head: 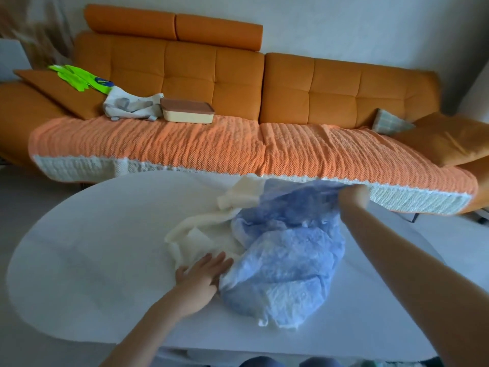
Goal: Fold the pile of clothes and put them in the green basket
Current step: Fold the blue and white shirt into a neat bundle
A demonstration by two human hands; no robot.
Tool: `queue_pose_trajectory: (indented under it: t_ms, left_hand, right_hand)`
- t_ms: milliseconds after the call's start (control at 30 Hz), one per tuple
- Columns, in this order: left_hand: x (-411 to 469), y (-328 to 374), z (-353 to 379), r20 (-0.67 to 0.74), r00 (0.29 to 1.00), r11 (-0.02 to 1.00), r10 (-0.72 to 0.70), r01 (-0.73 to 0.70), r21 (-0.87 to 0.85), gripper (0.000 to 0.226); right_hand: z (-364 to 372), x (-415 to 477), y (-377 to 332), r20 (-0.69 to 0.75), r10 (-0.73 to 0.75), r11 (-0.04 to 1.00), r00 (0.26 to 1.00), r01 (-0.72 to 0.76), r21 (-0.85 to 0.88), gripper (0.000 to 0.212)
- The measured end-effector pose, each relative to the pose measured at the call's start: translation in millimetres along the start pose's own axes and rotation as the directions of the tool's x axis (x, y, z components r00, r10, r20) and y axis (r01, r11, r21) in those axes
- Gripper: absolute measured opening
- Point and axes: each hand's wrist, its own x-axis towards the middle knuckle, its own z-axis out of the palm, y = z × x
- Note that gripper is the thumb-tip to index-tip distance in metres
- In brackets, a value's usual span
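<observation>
Clothes pile (254,247) sits on the white oval table (92,247), right of centre, running from near my edge up to the far edge. Two pieces: a crumpled blue garment (288,263) on the right and a cream garment (198,229) touching it on the left. My left hand (202,274) is released, fingers straight, palm down on the cream piece, fingertips touching the blue garment's left edge. That forearm comes in over the near edge. My right hand (353,196) is stretched out to the far edge, clenched round the far end of the blue garment and holding that end up off the table. It's motion-blurred, so I can't make out single fingers. Behind the table is an orange sofa (317,83) with an orange throw (185,144). On the throw is a cream box with brown lid (186,112). A lime green item (79,76) on the sofa's left end has a blue mark, too blurry to read
</observation>
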Motion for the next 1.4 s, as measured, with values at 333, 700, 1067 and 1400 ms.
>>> queue_pose_trajectory:
  t_ms: [333, 700, 1067, 1400]
  left_hand:
    - [7, 13, -13, -0.383, 0.915, 0.963, 0.129, -0.023, 0.269, 0.053]
    - [10, -9, -9, -0.256, 0.963, 0.949, -0.087, 0.158, 0.272, 0.039]
    - [23, 13, -26, -0.361, 0.93, 0.992, 0.074, -0.03, 0.125, 0.024]
    - [56, -10, -22, -0.157, 0.971, 0.96, -0.179, 0.208, 0.19, 0.072]
  right_hand:
    - [-5, -146, 31, 0.551, -0.733, 0.376, 0.399, 0.912, -0.161, 0.071]
    - [-75, -31, 89, 0.942, -0.243, -0.116, 0.233, 0.957, -0.266, 0.083]
    - [-75, -45, 45, 0.575, -0.622, 0.539, 0.531, 0.823, -0.177, 0.039]
    - [-41, -88, 75, 0.951, -0.301, -0.097, 0.065, 0.99, -0.098, 0.024]
